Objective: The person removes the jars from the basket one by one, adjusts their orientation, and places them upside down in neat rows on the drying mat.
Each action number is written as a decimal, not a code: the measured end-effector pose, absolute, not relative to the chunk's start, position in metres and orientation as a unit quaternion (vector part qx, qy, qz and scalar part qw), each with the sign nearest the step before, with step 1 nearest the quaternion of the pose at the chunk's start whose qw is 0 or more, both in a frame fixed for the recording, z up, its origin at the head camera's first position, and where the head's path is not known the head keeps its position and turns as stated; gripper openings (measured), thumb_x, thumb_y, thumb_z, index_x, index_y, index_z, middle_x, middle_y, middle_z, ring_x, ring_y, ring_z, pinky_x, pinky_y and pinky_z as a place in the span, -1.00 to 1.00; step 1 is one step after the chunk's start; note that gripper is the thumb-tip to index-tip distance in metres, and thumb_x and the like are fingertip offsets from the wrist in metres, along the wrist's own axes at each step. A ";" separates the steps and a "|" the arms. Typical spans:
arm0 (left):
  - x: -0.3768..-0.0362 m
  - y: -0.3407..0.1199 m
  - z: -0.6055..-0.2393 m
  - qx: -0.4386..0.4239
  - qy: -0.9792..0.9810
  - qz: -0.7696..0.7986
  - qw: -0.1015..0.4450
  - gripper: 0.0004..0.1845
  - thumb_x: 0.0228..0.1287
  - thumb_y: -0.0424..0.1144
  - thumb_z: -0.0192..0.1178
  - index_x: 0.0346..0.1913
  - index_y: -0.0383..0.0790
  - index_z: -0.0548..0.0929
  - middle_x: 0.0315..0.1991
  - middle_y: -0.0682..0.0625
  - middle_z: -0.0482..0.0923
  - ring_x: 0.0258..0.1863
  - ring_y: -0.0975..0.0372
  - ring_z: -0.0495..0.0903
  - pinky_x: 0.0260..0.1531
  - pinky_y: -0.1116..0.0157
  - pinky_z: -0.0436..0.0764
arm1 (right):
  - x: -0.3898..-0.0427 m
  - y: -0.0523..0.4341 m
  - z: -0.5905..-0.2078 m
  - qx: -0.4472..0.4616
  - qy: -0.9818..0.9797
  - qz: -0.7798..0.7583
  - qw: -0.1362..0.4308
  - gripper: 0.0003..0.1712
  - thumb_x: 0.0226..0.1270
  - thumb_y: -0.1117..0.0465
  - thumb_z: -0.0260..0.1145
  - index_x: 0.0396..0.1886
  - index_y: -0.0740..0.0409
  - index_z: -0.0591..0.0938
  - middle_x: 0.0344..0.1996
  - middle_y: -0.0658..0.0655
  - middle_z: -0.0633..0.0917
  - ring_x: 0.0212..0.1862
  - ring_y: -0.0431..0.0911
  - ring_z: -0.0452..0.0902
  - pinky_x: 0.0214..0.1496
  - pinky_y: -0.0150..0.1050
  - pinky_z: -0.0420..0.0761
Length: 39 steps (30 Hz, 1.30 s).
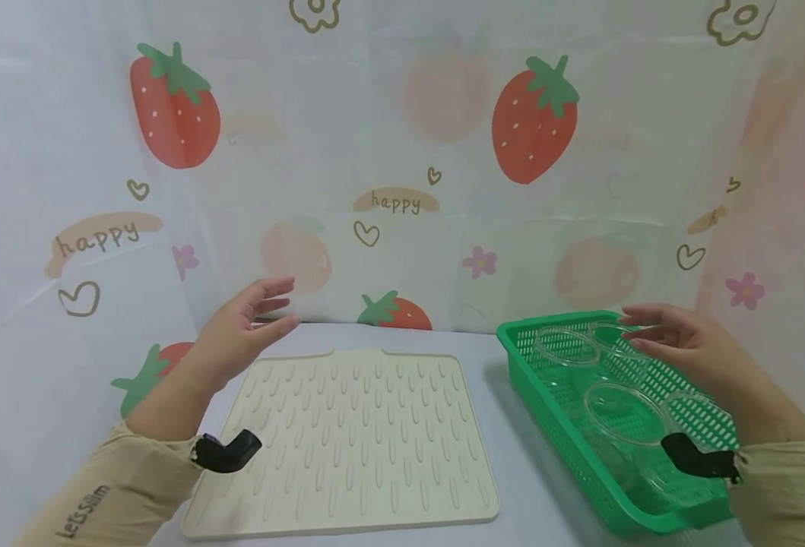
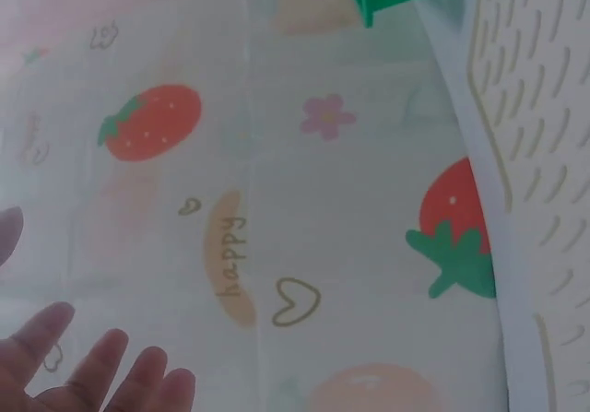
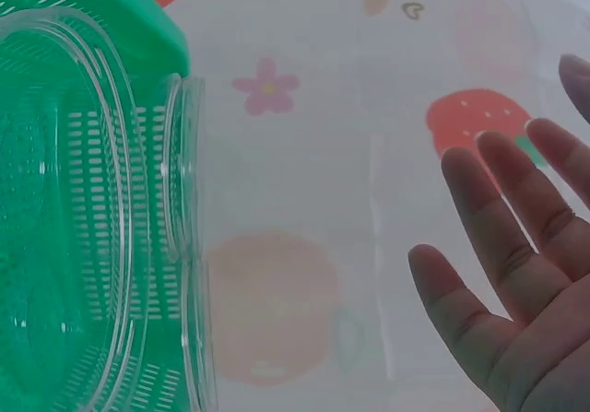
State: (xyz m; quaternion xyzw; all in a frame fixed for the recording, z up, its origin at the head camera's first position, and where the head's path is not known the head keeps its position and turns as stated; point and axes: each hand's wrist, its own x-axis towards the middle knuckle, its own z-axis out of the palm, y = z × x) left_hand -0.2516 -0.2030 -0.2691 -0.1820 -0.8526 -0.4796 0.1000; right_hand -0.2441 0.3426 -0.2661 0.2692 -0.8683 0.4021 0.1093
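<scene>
My left hand (image 1: 248, 327) hovers above the far left corner of a cream ridged drying mat (image 1: 347, 448), its fingers relaxed and holding nothing. In the left wrist view the fingertips of that left hand (image 2: 101, 375) show spread apart. Over the right side of a green plastic basket (image 1: 546, 425) hangs my right hand (image 1: 682, 342), also without anything in it. Several clear round containers (image 1: 624, 414) stand inside the basket. The right wrist view has the right hand (image 3: 525, 274) with fingers extended, apart from the containers' clear rims (image 3: 120, 182).
A white table surface (image 1: 505, 456) lies under the mat and basket. Behind and at the sides hangs a pale curtain (image 1: 402, 266) printed with strawberries, hearts and flowers. The basket's raised rim (image 1: 553, 433) stands to the right of the mat.
</scene>
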 end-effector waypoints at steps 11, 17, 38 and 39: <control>-0.255 -0.195 -0.278 -0.202 -0.853 -0.470 0.103 -0.44 0.23 -0.06 0.17 0.27 -0.04 0.31 0.25 0.04 0.30 0.19 0.13 0.35 0.04 0.04 0.43 | -0.243 0.348 -0.273 0.269 -0.871 0.400 0.095 -0.60 0.32 0.37 0.12 0.16 0.25 0.40 -0.06 -0.25 0.57 -0.03 -0.42 0.49 -0.12 -0.59 0.47; -0.257 -0.188 -0.279 -0.208 -0.851 -0.470 0.104 -0.47 0.23 -0.08 0.17 0.25 -0.04 0.33 0.23 0.04 0.33 0.18 0.13 0.37 0.02 0.08 0.47 | -0.239 0.354 -0.273 0.264 -0.876 0.394 0.092 -0.59 0.32 0.37 0.12 0.16 0.26 0.40 -0.07 -0.23 0.58 -0.05 -0.42 0.51 -0.11 -0.59 0.47; -0.268 -0.127 -0.297 -0.262 -0.827 -0.496 0.039 -0.46 0.20 -0.06 0.20 0.24 0.10 0.33 0.23 0.06 0.32 0.23 0.12 0.31 0.06 0.00 0.41 | -0.231 0.378 -0.282 0.221 -0.904 0.355 0.089 -0.59 0.31 0.29 0.16 0.15 0.25 0.42 -0.12 -0.31 0.57 -0.09 -0.47 0.48 -0.19 -0.54 0.51; -0.269 -0.123 -0.298 -0.265 -0.825 -0.498 0.037 -0.47 0.20 -0.06 0.20 0.23 0.10 0.33 0.22 0.06 0.32 0.23 0.12 0.31 0.06 0.00 0.42 | -0.231 0.378 -0.283 0.221 -0.904 0.356 0.090 -0.59 0.30 0.31 0.16 0.14 0.24 0.42 -0.13 -0.31 0.57 -0.09 -0.48 0.48 -0.20 -0.54 0.51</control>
